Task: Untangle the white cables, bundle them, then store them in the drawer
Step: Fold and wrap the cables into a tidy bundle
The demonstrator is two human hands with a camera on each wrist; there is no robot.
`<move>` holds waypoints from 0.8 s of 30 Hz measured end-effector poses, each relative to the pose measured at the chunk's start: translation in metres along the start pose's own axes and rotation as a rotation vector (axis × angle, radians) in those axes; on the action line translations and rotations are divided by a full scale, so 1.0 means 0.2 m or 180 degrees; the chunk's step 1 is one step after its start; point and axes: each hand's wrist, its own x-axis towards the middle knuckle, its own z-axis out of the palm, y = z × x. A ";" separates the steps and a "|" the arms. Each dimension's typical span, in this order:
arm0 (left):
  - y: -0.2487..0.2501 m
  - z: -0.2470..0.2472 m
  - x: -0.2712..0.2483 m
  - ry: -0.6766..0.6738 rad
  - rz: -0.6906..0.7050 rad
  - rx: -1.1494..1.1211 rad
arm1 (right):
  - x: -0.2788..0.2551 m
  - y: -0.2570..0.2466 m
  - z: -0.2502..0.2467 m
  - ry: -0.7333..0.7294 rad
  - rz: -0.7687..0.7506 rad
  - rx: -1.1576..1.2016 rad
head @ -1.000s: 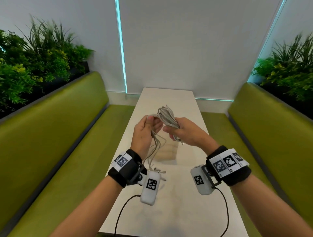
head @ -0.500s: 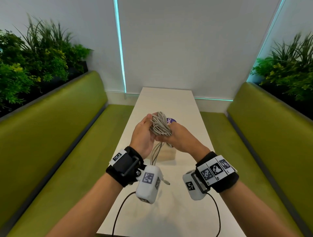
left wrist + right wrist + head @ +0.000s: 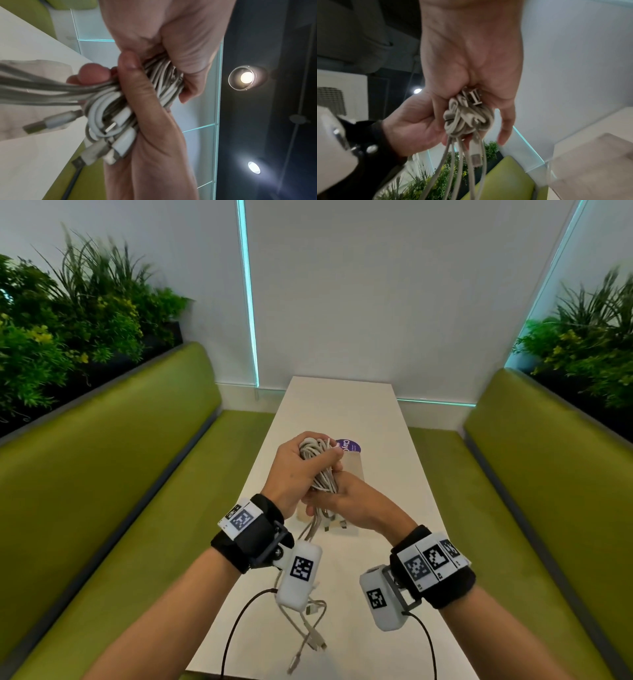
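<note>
**Both hands wrapped around the cable bundle**

You've got the white cables [image 3: 317, 463] coiled up and held above the table [image 3: 342, 405]. Your left hand [image 3: 294, 470] grips the top of the coil, your right hand [image 3: 349, 501] clamps it at about 5 o'clock. Loose plug ends dangle toward 6 o'clock.

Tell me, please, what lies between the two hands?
The white cables: the left hand grips the coil's top, the right hand its lower part, seen in the head view.
</note>
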 end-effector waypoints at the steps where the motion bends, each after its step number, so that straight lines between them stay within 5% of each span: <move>1: 0.00 0.00 0.00 -0.0046 -0.0027 -0.0076 | 0.00 0.01 0.00 -0.0030 0.0002 0.0098; 8: 0.01 0.00 -0.02 -0.0250 -0.0159 -0.0272 | -0.03 0.06 0.03 -0.0187 -0.0181 0.1109; 24: -0.03 0.00 0.01 -0.0244 -0.0145 0.0007 | -0.02 0.09 0.09 0.0178 -0.0027 0.0741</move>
